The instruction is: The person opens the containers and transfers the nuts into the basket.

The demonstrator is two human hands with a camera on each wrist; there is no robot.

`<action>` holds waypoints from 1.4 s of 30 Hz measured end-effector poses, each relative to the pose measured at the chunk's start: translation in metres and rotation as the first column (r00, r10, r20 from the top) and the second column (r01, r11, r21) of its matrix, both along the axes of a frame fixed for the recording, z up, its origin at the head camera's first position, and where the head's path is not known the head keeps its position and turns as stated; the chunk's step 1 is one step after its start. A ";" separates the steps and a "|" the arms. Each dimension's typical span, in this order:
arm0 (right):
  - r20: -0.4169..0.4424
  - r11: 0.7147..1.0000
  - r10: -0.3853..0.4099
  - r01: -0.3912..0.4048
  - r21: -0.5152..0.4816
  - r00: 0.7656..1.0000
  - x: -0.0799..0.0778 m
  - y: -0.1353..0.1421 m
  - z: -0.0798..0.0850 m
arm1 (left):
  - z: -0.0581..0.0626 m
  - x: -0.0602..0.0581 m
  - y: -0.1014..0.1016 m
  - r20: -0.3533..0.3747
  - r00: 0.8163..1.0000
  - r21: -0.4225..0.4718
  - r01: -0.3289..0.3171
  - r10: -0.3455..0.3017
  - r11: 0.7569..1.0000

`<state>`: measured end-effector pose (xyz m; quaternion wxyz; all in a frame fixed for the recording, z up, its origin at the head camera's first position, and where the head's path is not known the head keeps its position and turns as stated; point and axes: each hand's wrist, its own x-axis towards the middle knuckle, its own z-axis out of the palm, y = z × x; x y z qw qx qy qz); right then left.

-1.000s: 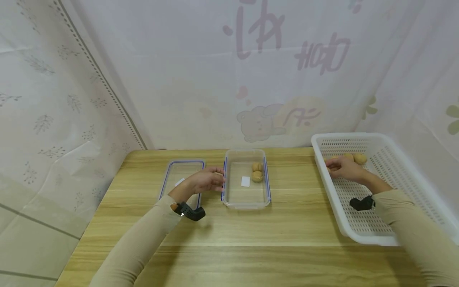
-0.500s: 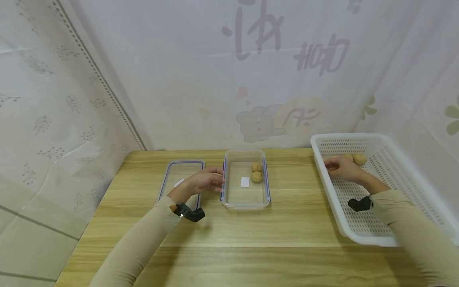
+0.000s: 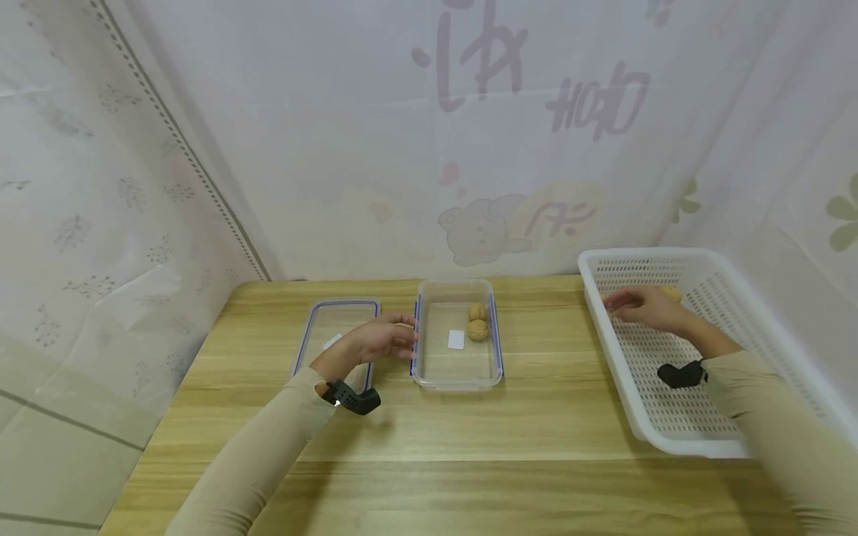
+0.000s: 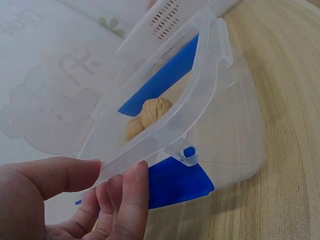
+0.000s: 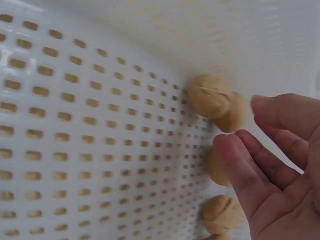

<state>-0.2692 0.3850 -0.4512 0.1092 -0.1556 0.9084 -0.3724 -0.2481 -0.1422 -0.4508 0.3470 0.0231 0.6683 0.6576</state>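
In the left wrist view, my left hand [image 4: 112, 205] holds the near side of a clear plastic box [image 4: 200, 107], thumb at the rim and fingers against a blue latch [image 4: 180, 182]. Two walnuts [image 3: 478, 330] lie together along the box's right wall. Over at the right, my right hand [image 3: 646, 307] reaches into a white perforated basket [image 3: 637, 428]. Its thumb and fingers are apart, with nothing held between them. Several walnuts [image 5: 209, 95] lie just beyond and below the fingertips, along the basket's wall; the hand hides most of them in the head view.
A clear lid with a blue seal [image 3: 345, 304] lies left of the box, partly under my left wrist. A white label [image 3: 456, 339] is on the box floor. The wooden table [image 3: 429, 439] backs onto a printed curtain [image 3: 348, 171].
Inside the basket my right hand has shifted slightly up and right, covering more of the walnuts. My left hand stays at the box. The head view has drifted a little.
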 end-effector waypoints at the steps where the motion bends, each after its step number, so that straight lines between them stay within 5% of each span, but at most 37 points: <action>1: 0.006 1.000 -0.011 0.011 0.018 1.000 0.001 0.000 0.003 | 0.000 0.000 0.000 0.001 1.000 0.001 0.003 -0.003 1.000; 8: 0.033 0.991 -0.048 0.044 0.129 0.998 0.007 -0.002 0.034 | 0.000 0.000 0.000 0.014 1.000 0.018 0.002 -0.002 1.000; 22: 0.035 0.992 -0.001 -0.003 0.124 0.999 0.020 -0.029 0.090 | 0.000 -0.002 -0.001 0.025 1.000 0.024 0.003 -0.004 1.000; 42: -0.021 0.969 0.157 -0.150 0.195 0.987 0.034 -0.101 0.125 | -0.001 -0.002 0.000 0.023 1.000 0.008 -0.001 0.001 1.000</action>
